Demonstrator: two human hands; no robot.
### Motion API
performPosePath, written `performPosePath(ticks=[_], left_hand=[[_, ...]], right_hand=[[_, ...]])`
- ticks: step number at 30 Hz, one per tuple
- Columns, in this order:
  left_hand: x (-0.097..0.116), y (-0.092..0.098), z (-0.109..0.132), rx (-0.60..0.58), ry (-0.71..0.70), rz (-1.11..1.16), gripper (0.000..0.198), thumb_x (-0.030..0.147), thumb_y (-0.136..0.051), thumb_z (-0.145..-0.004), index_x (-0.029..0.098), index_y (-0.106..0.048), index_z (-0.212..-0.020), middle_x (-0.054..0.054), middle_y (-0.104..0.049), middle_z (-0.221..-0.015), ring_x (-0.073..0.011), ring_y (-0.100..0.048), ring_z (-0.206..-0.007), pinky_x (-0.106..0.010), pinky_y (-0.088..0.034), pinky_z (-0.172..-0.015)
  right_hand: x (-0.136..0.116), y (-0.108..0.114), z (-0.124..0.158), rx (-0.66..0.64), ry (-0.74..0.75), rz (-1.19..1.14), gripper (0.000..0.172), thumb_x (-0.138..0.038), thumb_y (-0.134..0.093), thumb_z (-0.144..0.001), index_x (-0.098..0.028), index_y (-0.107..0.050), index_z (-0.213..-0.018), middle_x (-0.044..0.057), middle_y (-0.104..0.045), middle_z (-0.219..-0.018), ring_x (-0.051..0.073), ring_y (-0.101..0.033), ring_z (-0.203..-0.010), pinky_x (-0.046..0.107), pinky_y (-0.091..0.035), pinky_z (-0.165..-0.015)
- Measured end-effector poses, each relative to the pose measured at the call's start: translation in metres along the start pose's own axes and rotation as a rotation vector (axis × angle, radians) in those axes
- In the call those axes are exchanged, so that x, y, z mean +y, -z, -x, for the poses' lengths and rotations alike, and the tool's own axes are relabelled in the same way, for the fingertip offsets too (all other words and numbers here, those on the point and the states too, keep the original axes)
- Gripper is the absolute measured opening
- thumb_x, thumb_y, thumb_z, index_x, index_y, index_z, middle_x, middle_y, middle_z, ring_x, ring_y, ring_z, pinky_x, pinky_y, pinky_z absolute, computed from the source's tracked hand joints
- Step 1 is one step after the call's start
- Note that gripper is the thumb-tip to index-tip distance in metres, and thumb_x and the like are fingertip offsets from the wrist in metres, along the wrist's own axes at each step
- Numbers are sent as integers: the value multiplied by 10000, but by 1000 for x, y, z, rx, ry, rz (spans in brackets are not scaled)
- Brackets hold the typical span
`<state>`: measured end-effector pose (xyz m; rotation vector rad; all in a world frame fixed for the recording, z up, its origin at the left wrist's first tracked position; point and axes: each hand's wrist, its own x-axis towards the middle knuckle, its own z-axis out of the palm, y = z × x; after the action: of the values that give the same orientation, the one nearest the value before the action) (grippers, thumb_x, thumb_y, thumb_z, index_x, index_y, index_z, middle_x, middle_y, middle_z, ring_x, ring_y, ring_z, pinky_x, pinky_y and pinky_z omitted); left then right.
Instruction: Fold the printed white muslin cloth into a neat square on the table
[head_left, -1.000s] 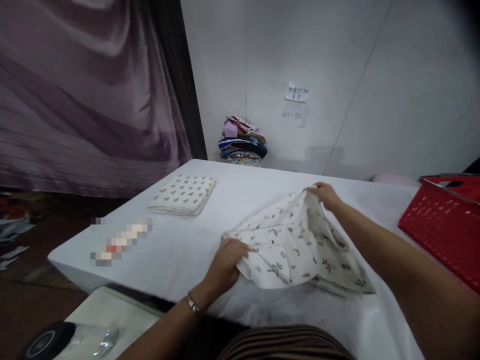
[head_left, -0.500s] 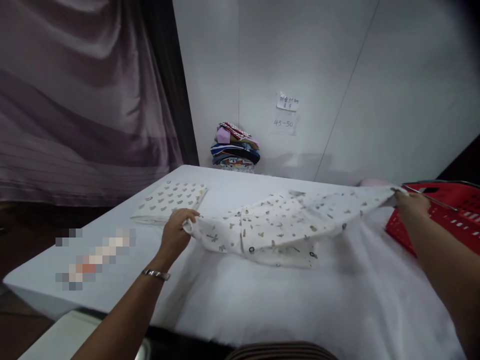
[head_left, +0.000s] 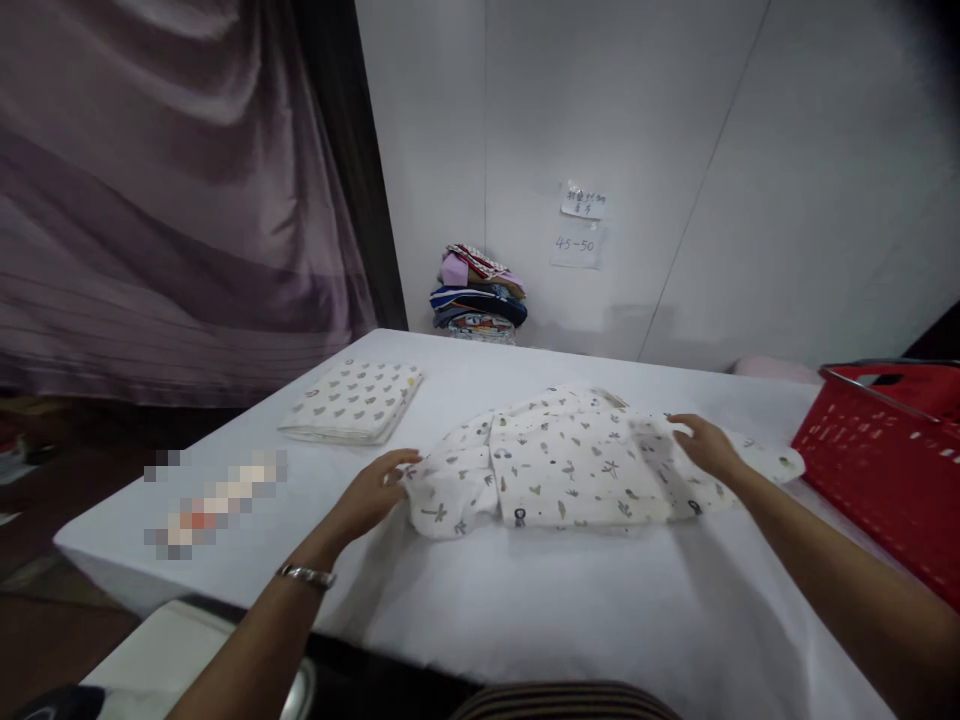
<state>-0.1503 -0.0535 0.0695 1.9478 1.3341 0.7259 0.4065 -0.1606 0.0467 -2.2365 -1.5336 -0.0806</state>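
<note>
The left end of a printed white garment [head_left: 570,470] is touched by the left hand [head_left: 371,495], fingers stretched out; whether any cloth is pinched cannot be told. Its right part is pressed flat by the right hand [head_left: 701,447], fingers apart, nothing clasped. The garment is spread near the middle of the white table [head_left: 525,620]. A folded cloth [head_left: 352,400] is seen well apart on the left, a red basket [head_left: 885,470] at the right edge

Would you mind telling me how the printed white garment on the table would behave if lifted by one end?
Probably floppy: the printed garment lies wrinkled and flat on the table, so it would likely drape and sag. It looks thin, so likely light. Pushed, it would probably bunch rather than slide whole.
</note>
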Motion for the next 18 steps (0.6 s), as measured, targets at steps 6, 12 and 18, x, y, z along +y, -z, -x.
performPosePath(ticks=[6, 12, 18], left_hand=[[64, -70, -17, -101, 63, -197, 436, 436, -478, -784, 193, -598, -1126, -90, -652, -1133, -239, -615, -998, -345, -456, -883], [62, -139, -46, -175, 165, -314, 383, 385, -556, -780, 155, -579, -1085, -139, -638, -1144, -271, -576, -1085, -348, -432, -899], [88, -162, -28, -3, -144, 70, 377, 185, -459, -814, 210, -555, -1177, -68, -607, -1215, -206, -543, -1132, -353, -401, -988]], right_hand=[[-85, -61, -33, -270, 161, 78, 440, -185, -447, -861, -155, -524, -1293, 99, -503, -1360, 218, -474, -1226, 310, -371, -1013], [-89, -85, -47, -268, 54, 110, 553, -55, -518, -761, -169, -517, -1303, 152, -546, -1291, 287, -476, -1208, 393, -395, -956], [-66, -72, -25, -171, -29, 22, 268, -129, -478, -772, -169, -688, -932, 101, -666, -1041, 218, -575, -997, 293, -426, -834]])
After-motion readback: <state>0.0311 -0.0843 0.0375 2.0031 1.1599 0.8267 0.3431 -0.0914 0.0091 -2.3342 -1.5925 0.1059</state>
